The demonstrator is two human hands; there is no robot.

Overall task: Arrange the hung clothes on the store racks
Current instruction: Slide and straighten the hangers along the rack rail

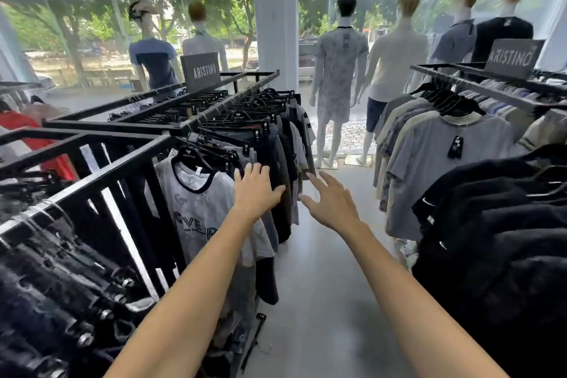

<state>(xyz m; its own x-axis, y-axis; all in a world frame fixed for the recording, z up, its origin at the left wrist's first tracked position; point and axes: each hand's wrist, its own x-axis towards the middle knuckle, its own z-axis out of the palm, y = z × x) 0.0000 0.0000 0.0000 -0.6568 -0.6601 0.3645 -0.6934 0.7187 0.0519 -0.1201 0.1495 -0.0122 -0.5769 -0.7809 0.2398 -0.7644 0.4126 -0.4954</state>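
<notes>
Hands reached for the hung clothes (pixel 276 144) on the left rack (pixel 227 98); the left hand (pixel 256 186) lay flat-fingered against them, apparently to push them along; the right hand (pixel 329 199) hovered just beside, fingers spread, grasping nothing.

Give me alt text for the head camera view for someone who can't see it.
Two bare arms reach down a shop aisle: the left hand rests open on hung clothes on the rack, the right hand open in the air beside it. Mannequins stand at the window behind.
</notes>
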